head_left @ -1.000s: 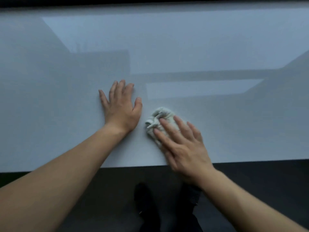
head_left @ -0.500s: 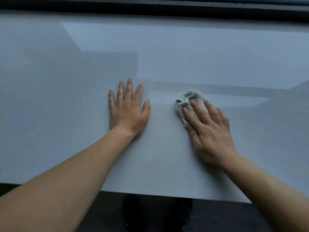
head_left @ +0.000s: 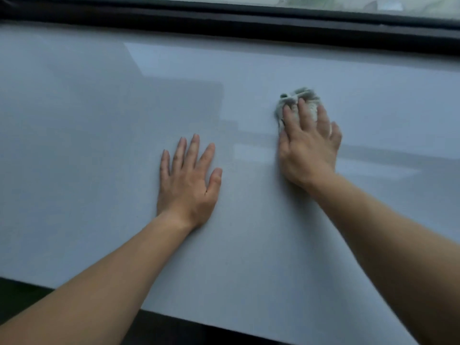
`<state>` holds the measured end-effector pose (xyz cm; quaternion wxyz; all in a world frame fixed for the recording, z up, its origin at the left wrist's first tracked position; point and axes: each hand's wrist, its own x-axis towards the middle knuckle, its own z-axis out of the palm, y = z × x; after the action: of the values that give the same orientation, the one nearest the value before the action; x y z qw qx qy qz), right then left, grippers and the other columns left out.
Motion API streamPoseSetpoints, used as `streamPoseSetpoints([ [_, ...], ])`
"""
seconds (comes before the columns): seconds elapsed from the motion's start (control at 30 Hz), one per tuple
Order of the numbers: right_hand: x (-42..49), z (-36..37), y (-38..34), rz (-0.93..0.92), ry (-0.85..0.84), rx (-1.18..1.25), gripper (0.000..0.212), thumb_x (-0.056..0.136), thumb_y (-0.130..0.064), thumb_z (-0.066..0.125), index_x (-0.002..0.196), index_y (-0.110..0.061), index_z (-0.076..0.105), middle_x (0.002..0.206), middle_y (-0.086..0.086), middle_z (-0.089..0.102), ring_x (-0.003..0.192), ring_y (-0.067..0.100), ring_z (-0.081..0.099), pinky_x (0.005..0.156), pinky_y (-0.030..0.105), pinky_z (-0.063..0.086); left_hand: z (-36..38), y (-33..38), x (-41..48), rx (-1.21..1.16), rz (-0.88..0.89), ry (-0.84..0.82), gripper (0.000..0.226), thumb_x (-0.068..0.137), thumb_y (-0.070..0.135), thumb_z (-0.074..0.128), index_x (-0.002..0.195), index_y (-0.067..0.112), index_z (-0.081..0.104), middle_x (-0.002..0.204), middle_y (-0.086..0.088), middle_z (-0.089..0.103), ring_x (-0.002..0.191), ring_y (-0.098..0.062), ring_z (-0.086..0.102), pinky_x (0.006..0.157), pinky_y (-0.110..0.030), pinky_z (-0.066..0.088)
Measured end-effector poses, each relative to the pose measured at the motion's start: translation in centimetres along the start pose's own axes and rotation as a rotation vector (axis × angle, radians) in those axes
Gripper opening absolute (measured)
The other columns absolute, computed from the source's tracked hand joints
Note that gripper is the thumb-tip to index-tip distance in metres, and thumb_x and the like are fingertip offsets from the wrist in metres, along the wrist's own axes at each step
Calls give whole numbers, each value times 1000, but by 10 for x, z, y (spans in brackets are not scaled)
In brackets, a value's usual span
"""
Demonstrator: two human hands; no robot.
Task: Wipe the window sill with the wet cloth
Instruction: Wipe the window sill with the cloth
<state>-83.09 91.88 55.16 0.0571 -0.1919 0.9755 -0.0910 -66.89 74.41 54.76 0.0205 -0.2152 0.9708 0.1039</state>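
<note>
A wide, glossy white window sill (head_left: 99,145) fills most of the view. A small crumpled pale cloth (head_left: 300,98) lies on it right of centre. My right hand (head_left: 308,148) lies flat on the cloth with straight fingers pressing it down; most of the cloth is hidden under the fingers and palm. My left hand (head_left: 189,180) rests flat on the bare sill to the left of it, fingers spread, holding nothing.
A dark window frame (head_left: 224,23) runs along the far edge of the sill, with glass above it. The sill's near edge drops to a dark floor (head_left: 199,334) at the bottom.
My right hand has pushed the cloth away from the near edge, farther across the sill toward the window and to the right. My left hand has stayed flat in place.
</note>
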Motion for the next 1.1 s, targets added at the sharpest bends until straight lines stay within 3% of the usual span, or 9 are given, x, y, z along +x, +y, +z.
streamPoseSetpoints([
  [0.17,-34,7,-18,-472,-41,-16,51,101,-48,27,151,-42,30,162,-11,23,151,24,14,118,48,14,-3,1,0,-35,21,34,64,92,54,17,148,29,34,161,-2,20,150,-21,10,120,-51,0],
  [0.23,0,4,1,-424,-29,-32,51,100,-48,30,151,-42,28,163,-11,22,151,25,16,118,47,15,-9,1,7,-69,28,77,61,93,52,21,140,24,47,153,-8,36,145,-26,24,119,-54,1],
  [0.3,44,-1,12,-179,10,-33,52,101,-46,30,153,-41,23,165,-9,15,151,27,11,119,49,12,-15,4,23,-93,58,114,60,93,50,24,135,18,52,148,-12,43,142,-27,30,119,-55,3],
  [0.37,73,-1,1,37,45,9,52,102,-43,25,153,-39,20,166,-9,10,152,26,3,119,52,8,-16,9,46,-136,88,101,64,92,50,21,140,17,48,155,-11,34,146,-25,22,120,-49,1],
  [0.4,79,1,-10,42,53,2,53,102,-42,24,154,-38,19,166,-9,8,152,26,0,119,52,6,-15,13,62,-167,93,82,67,91,50,20,144,17,43,158,-9,27,148,-23,16,121,-45,0],
  [0.57,77,-7,-1,-396,-25,-51,53,101,-54,20,153,-43,22,164,-13,14,152,23,8,119,47,11,-6,31,127,-143,29,-27,61,96,50,19,153,28,20,164,-3,5,150,-20,-4,119,-48,-9],
  [0.77,143,-12,25,49,30,-30,52,102,-46,22,153,-40,19,166,-8,9,152,26,2,119,51,7,-3,39,126,34,35,-53,65,96,57,14,154,31,3,163,-3,-10,148,-23,-17,117,-54,-9],
  [0.93,145,0,-34,-334,1,-55,50,103,-50,24,153,-42,22,165,-10,14,152,26,7,117,51,11,-1,38,129,34,36,-6,66,93,58,17,154,32,8,164,-3,-5,149,-23,-12,118,-54,-6],
  [1.1,182,-2,-44,-401,9,-38,50,103,-53,24,152,-44,25,163,-12,20,151,23,12,119,47,13,-1,37,132,30,44,14,66,92,57,21,153,32,12,164,-4,0,150,-23,-9,118,-54,-5],
])
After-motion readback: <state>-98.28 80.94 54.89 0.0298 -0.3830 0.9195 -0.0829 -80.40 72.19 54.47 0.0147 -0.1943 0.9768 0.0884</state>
